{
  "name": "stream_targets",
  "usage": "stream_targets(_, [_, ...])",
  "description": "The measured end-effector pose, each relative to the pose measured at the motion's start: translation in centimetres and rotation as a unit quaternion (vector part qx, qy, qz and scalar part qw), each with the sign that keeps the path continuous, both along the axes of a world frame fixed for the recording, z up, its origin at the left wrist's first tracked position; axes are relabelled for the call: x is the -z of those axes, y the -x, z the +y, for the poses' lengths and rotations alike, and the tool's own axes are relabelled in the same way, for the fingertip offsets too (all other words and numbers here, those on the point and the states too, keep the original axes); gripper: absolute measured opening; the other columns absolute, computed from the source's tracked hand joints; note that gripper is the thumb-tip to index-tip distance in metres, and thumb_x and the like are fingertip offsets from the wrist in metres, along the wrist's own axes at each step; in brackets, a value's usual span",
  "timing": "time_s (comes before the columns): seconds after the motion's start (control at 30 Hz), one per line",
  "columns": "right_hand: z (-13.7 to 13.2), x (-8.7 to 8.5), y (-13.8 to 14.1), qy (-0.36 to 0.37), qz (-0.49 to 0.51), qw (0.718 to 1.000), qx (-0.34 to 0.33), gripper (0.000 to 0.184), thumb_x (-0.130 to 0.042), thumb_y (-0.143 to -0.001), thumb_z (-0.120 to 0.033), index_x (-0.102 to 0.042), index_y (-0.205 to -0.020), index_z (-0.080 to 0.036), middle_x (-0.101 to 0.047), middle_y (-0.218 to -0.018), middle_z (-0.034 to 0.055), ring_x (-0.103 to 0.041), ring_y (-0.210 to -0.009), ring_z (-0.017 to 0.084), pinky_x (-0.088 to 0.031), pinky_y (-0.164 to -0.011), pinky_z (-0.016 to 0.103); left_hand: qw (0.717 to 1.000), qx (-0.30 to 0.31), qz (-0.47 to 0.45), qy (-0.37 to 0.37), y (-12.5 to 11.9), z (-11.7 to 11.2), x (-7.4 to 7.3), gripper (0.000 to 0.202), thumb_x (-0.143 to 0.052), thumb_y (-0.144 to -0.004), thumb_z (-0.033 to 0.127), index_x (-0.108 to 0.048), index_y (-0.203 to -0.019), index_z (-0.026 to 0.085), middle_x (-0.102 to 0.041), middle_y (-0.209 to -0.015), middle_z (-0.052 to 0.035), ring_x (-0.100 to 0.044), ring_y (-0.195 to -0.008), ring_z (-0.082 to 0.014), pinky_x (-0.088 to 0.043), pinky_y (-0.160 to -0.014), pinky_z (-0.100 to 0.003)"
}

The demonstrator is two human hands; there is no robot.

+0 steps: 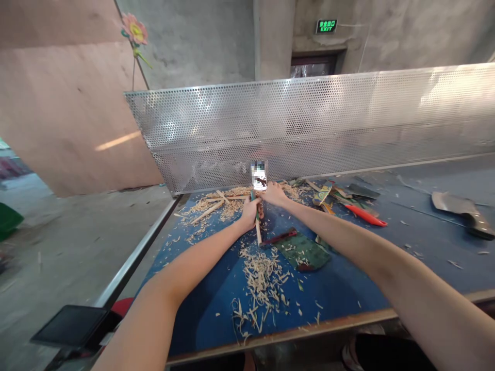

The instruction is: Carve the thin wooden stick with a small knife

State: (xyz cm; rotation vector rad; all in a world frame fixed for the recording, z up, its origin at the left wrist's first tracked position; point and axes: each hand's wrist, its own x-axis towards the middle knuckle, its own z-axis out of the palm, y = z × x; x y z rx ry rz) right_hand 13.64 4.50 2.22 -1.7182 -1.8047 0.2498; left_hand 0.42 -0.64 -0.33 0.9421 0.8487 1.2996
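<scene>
Fingers (pixel 261 210) of the left hand (pixel 249 212) curled round a part-green stick (pixel 259 233); right hand (pixel 275 194), grip unclear.

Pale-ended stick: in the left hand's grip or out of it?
In: the left hand is closed around the stick, whose pale end shows below the hand.

A heap of shavings (pixel 262 275) lies on the table (pixel 340 301) before the stick (pixel 259 234), panel (pixel 328 108) behind.
</scene>
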Motion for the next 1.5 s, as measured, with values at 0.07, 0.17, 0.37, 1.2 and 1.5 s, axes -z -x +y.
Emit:
stream_targets(0.07, [2.8,-0.4,1.4,0.019,-0.003,0.998,0.057,0.084,-0.087,-0.087,-0.054,-0.057,-0.15,-0.008,-0.059,-0.155,0.0294,-0.05,-0.148,0.042,-0.038,-0.122,0.048,1.0,-0.006,-0.009,-0.002,0.1,0.0,0.0,0.035,-0.07,-0.078,0.019,-0.044,-0.1,0.027,-0.041,-0.054,0.0128,-0.039,-0.038,-0.0105,-0.027,-0.041,-0.021])
stream_targets(0.17, [6.0,-0.7,3.7,0.037,0.031,0.99,0.134,0.095,-0.092,-0.081,-0.053,-0.05,-0.152,-0.006,-0.056,-0.157,0.0314,-0.049,-0.15,0.04,-0.037,-0.123,0.047,1.0,-0.009,-0.019,-0.001,0.2,0.1,0.2,0.038,-0.073,-0.078,0.02,-0.043,-0.101,0.027,-0.042,-0.056,0.0131,-0.041,-0.04,-0.0101,-0.029,-0.043,-0.021])
stream_targets(0.37, [9.5,0.0,6.6,0.034,0.053,0.978,0.199,0.093,-0.092,-0.08,-0.046,-0.048,-0.153,-0.009,-0.056,-0.153,0.0345,-0.053,-0.146,0.044,-0.041,-0.119,0.054,1.0,-0.006,-0.025,0.009,0.3,0.4,0.5,0.039,-0.075,-0.08,0.022,-0.042,-0.101,0.028,-0.043,-0.057,0.0125,-0.042,-0.041,-0.0103,-0.03,-0.044,-0.021])
stream_targets(1.2, [3.7,-0.4,-1.6,-0.062,-0.102,0.992,0.045,0.06,-0.062,-0.103,-0.048,-0.057,-0.145,-0.006,-0.059,-0.152,0.0308,-0.053,-0.144,0.043,-0.039,-0.119,0.056,1.0,0.005,-0.022,0.018,0.0,0.2,0.3,0.039,-0.076,-0.078,0.023,-0.044,-0.1,0.028,-0.043,-0.053,0.0133,-0.041,-0.038,-0.0104,-0.027,-0.043,-0.021])
stream_targets(1.5, [-9.8,0.1,-8.0,-0.11,-0.054,0.928,-0.351,0.03,-0.061,-0.109,-0.047,-0.076,-0.098,-0.024,-0.077,-0.105,0.0097,-0.069,-0.102,0.026,-0.053,-0.101,0.047,1.0,0.03,-0.007,-0.006,0.2,-0.3,-0.4,0.029,-0.07,-0.082,0.018,-0.046,-0.097,0.026,-0.043,-0.051,0.0113,-0.039,-0.037,-0.0109,-0.031,-0.041,-0.024])
